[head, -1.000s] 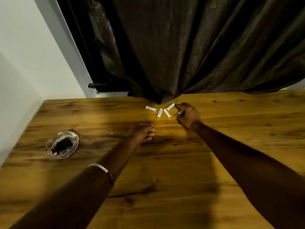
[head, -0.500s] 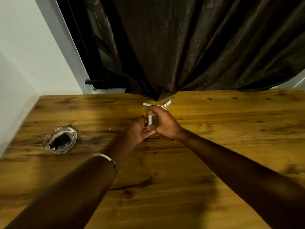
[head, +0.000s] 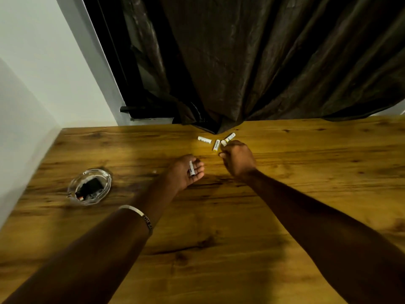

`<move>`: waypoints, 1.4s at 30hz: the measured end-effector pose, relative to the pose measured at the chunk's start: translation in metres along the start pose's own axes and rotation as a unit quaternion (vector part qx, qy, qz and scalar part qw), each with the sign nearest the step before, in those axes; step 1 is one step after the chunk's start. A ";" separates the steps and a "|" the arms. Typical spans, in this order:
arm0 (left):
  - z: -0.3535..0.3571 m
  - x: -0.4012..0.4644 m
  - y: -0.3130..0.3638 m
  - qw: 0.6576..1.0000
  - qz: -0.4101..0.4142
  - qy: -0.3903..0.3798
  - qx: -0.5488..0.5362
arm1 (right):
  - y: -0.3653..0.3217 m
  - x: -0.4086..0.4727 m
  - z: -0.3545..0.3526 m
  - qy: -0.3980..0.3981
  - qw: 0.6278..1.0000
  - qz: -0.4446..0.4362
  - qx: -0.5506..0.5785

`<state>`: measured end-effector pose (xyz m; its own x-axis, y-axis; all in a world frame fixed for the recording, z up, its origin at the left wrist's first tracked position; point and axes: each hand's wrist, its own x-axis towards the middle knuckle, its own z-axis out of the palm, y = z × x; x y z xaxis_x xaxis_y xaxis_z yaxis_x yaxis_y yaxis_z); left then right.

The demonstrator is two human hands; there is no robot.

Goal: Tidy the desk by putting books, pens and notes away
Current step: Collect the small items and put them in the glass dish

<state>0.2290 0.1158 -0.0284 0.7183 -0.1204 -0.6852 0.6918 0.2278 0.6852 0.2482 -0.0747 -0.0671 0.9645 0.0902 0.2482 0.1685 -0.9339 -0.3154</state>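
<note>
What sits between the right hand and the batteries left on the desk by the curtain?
Nothing visible. The right hand is already at the batteries, fingertips against the nearest one; bare desk lies around them. The curtain hem hangs just behind them. The left hand holds one battery.

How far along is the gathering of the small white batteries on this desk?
Done: one battery lies in the left hand. In hand: the right hand pinches a second battery. Left: three batteries on the desk below the curtain.
</note>
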 end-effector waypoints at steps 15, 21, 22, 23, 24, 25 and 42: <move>0.012 0.004 0.000 0.999 0.031 0.004 -0.006 | -0.076 -0.011 0.001 0.058 0.943 0.165 0.284; 0.003 0.010 0.006 0.998 0.058 0.035 0.003 | -0.087 -0.011 0.000 0.001 0.940 0.095 0.326; 0.002 0.011 0.007 0.998 0.059 0.031 0.000 | -0.086 -0.009 0.000 0.012 0.938 0.107 0.331; 0.001 0.012 0.008 0.998 0.057 0.024 -0.002 | -0.083 -0.006 0.002 0.035 0.940 0.115 0.318; 0.000 0.011 0.009 0.998 0.054 0.020 -0.001 | -0.079 -0.002 0.005 0.061 0.950 0.118 0.284; -0.001 0.011 0.009 0.999 0.050 0.019 0.002 | -0.075 0.002 0.008 0.080 0.961 0.118 0.236; -0.010 0.018 0.011 0.999 0.039 0.003 0.008 | -0.053 0.020 0.012 0.112 0.957 0.230 0.135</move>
<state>0.2484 0.1261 -0.0358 0.7696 -0.0975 -0.6310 0.6349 0.2212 0.7402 0.2607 -0.0193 -0.0565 0.8861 -0.4146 0.2071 -0.1887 -0.7309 -0.6559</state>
